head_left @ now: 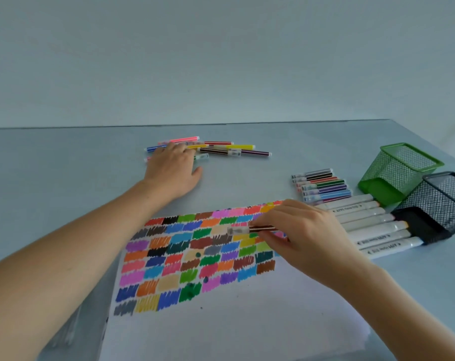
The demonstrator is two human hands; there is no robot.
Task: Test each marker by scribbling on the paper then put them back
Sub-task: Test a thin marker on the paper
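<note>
A white paper lies in front of me, its upper half filled with several coloured scribble patches. My right hand pinches a thin brown striped marker with a clear cap, held level just above the scribbles. My left hand reaches to the far side, fingers laid over a loose pile of thin markers; whether it grips one is hidden.
A row of thin markers and a row of thick white markers lie to the right of the paper. A green mesh cup and a black mesh cup lie tipped on their sides at the far right.
</note>
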